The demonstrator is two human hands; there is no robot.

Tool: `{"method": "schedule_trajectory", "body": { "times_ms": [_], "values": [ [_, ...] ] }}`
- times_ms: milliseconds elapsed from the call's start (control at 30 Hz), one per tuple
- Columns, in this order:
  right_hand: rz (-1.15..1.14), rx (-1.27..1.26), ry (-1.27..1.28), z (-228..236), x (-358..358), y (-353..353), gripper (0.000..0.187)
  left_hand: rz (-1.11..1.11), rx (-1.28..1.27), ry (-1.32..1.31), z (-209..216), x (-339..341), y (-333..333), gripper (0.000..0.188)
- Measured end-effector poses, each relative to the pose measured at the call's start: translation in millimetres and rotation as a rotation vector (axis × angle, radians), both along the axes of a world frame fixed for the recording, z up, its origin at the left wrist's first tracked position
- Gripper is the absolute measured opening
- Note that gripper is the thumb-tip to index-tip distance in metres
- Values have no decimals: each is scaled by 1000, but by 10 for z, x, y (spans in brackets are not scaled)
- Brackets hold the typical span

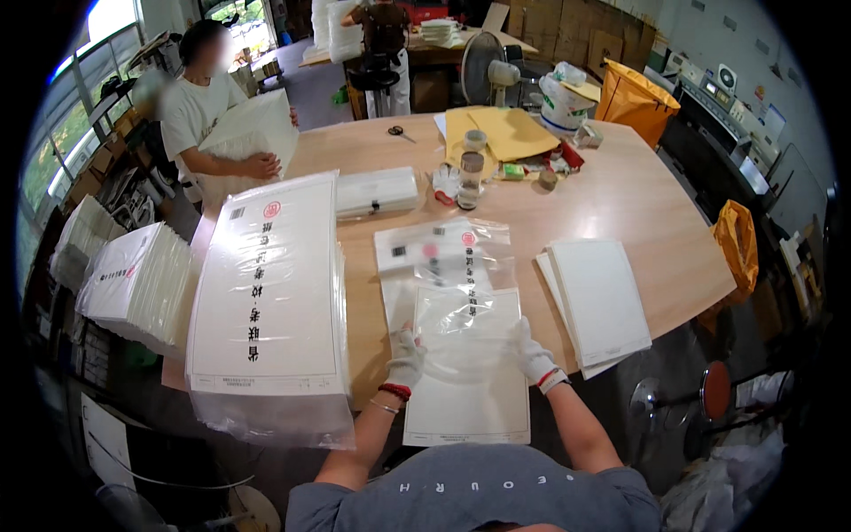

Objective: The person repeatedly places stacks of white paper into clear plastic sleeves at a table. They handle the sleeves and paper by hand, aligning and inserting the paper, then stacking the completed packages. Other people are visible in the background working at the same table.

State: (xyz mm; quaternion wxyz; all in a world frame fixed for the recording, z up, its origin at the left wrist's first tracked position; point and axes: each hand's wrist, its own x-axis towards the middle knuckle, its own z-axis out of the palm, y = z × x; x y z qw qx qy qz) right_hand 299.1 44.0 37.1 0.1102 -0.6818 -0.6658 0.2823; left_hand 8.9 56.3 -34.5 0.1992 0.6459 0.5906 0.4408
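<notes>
A stack of white paper (468, 390) lies at the table's near edge, right in front of me. Its far part is inside or under a clear printed plastic bag (489, 253); I cannot tell which. My left hand (405, 362), in a white glove with a red cuff, grips the paper's left edge. On the opposite edge, my gloved right hand (537, 356) is closed on the paper too, its fingertips partly hidden. More printed bags lie flat beneath the far end of the paper.
A tall pile of bagged paper (275, 293) stands to the left, and a smaller paper stack (598, 297) to the right. Farther back are a plastic roll (377, 191), a clear bottle (470, 182), scissors (401, 134) and yellow envelopes (505, 133). A co-worker (199, 115) holds sheets at the far left.
</notes>
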Motion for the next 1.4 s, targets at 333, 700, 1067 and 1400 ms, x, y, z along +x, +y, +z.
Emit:
{"method": "schedule_trajectory", "body": {
  "times_ms": [333, 700, 1067, 1400],
  "values": [
    [125, -96, -190, 406, -60, -1640, 65, -361, -462, -12, 449, -296, -2052, 21],
    [-67, -65, 695, -238, 544, -1972, 30, -446, -155, -221, 1538, 71, -1640, 4],
    [-88, -337, 1722, 1249, -1443, -798, 33, -19, 640, -625, 2811, -570, -1829, 26],
    [574, -529, 1297, 1296, -2445, -986, 41, 563, 550, -757, 1796, -2446, -1895, 21]
  ]
}}
